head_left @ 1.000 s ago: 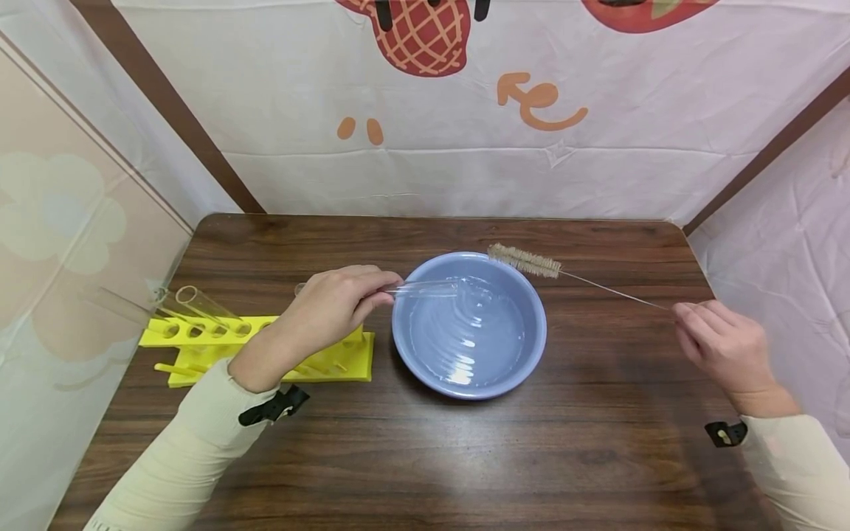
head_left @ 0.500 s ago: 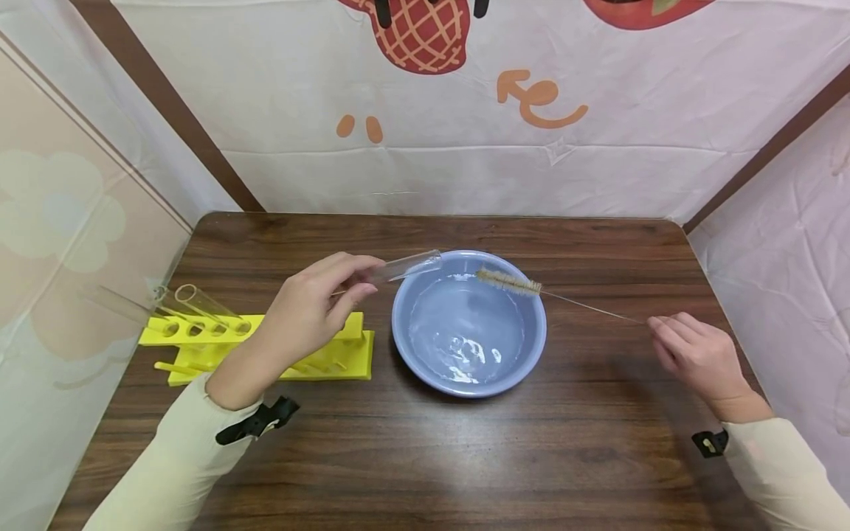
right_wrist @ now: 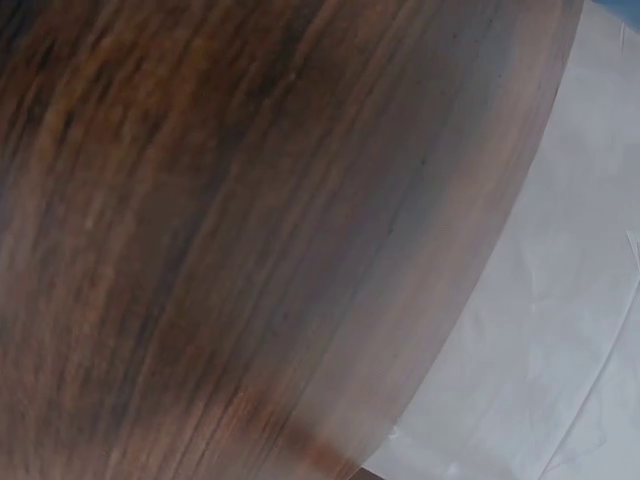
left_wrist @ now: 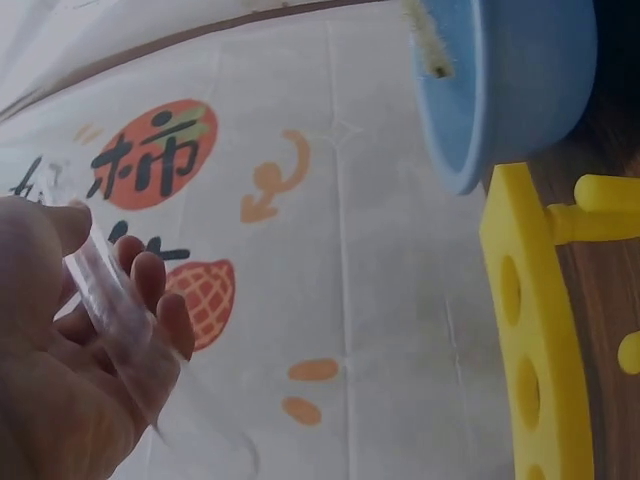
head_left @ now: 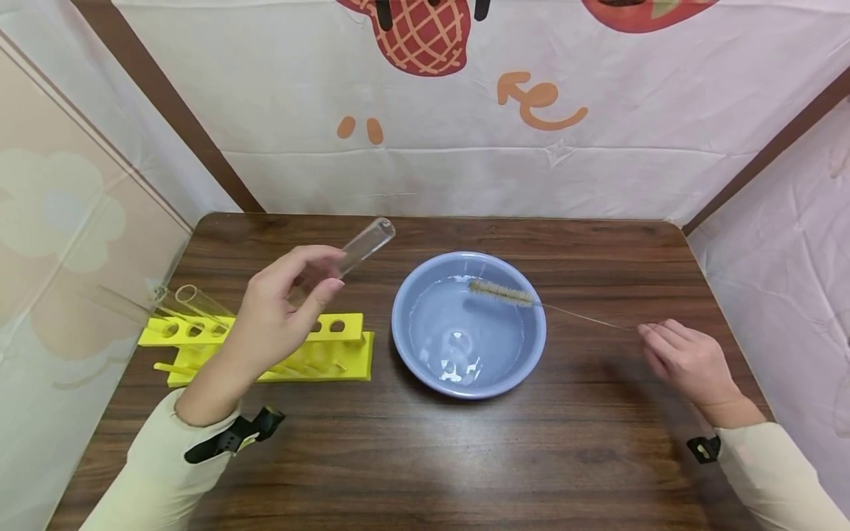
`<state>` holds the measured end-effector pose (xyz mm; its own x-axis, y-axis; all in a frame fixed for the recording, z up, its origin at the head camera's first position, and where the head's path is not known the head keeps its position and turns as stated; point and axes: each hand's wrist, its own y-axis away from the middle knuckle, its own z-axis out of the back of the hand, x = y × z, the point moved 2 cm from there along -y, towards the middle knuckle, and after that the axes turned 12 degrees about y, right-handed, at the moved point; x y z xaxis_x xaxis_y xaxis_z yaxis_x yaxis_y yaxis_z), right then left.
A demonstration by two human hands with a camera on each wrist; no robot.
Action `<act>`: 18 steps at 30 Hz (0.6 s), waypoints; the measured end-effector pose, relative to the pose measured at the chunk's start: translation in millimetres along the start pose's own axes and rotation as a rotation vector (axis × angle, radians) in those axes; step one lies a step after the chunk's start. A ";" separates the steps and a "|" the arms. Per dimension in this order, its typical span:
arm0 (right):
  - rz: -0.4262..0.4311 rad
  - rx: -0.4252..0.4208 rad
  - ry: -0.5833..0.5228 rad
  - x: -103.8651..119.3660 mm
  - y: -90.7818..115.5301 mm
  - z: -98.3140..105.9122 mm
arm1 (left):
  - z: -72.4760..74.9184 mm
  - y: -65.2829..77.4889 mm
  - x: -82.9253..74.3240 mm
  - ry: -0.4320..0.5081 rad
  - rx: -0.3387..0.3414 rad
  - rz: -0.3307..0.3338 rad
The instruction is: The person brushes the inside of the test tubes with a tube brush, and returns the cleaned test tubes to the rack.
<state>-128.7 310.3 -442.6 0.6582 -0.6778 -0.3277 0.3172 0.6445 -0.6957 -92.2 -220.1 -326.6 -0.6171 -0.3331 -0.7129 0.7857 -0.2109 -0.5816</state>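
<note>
My left hand [head_left: 279,306] grips a clear glass test tube [head_left: 367,245] above the yellow test tube rack [head_left: 345,329], and the tube slants up to the right. In the left wrist view the same tube [left_wrist: 115,300] lies between thumb and fingers. At the right, my right hand [head_left: 687,361] pinches the thin wire handle of a test tube brush [head_left: 501,293]. The brush's bristly head is over the blue basin [head_left: 403,354], which holds water; I cannot tell whether the bristles touch the water. The right wrist view shows neither the right hand nor the brush.
More test tubes [head_left: 199,301] lean in the left holes of the rack. The wooden table [head_left: 465,464] bears everything. Printed cloth [head_left: 279,177] hangs behind the table and along both sides.
The left hand has moved left and up from the basin with the test tube, tilting it upward. My right hand has moved left and slightly nearer, bringing the brush head from the basin's rim over its inside.
</note>
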 end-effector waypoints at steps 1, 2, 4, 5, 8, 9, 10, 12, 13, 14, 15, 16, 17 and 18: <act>0.005 0.004 -0.002 0.5 0.3 -0.5 | 1.9 0.4 -0.8 0.008 -0.017 0.005; 0.009 0.008 -0.004 1.0 0.8 -1.0 | 3.8 0.6 -1.7 0.015 -0.033 0.010; 0.016 0.016 -0.006 1.7 1.9 -2.1 | 7.6 1.3 -3.9 0.037 -0.060 0.024; 0.019 0.021 -0.005 1.9 2.7 -2.5 | 9.7 1.6 -5.2 0.052 -0.070 0.030; 0.020 0.029 -0.005 2.2 4.7 -3.8 | 16.8 3.4 -8.9 0.094 -0.099 0.044; 0.019 0.031 -0.004 2.1 5.2 -4.1 | 19.2 4.2 -9.9 0.109 -0.110 0.043; 0.018 0.032 -0.006 2.1 5.7 -4.4 | 21.6 5.0 -10.8 0.123 -0.125 0.038; 0.016 0.035 -0.003 1.8 6.4 -4.6 | 26.7 6.8 -12.1 0.153 -0.157 0.021; 0.015 0.036 -0.002 1.7 6.7 -4.7 | 29.1 7.7 -12.2 0.185 -0.176 0.009; 0.013 0.037 -0.001 1.6 6.9 -4.9 | 31.6 8.8 -12.2 0.224 -0.195 -0.008; 0.012 0.039 0.000 1.6 7.0 -4.9 | 34.3 10.1 -12.3 0.254 -0.211 -0.021; 0.010 0.043 0.001 1.6 7.0 -4.9 | 36.9 11.4 -12.6 0.287 -0.226 -0.034; 0.009 0.047 0.003 1.6 7.0 -4.9 | 39.5 12.8 -12.6 0.334 -0.240 -0.046; 0.006 0.049 0.003 1.7 7.0 -4.8 | 41.9 14.1 -12.7 0.376 -0.253 -0.060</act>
<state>-128.7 311.9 -451.0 0.6580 -0.6747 -0.3343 0.3463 0.6654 -0.6612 -71.4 -257.4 -309.3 -0.6706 0.0397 -0.7408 0.7418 0.0269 -0.6701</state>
